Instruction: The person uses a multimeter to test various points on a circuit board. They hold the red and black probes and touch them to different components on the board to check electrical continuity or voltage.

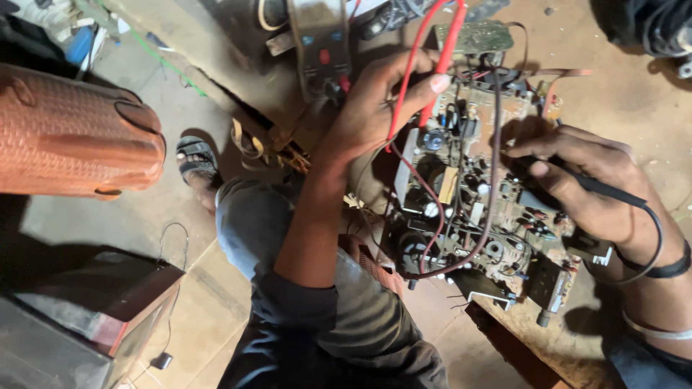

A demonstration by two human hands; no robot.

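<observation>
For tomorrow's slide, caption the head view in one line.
Left hand holds a red probe, right hand a black probe, on a circuit board.

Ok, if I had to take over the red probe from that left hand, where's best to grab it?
Take the red probe by its plastic shaft above the left hand, coming from the top of the view. The shaft stands clear there, while its lower end points down into the circuit board among crowded parts. The right hand holds the black probe.
</observation>
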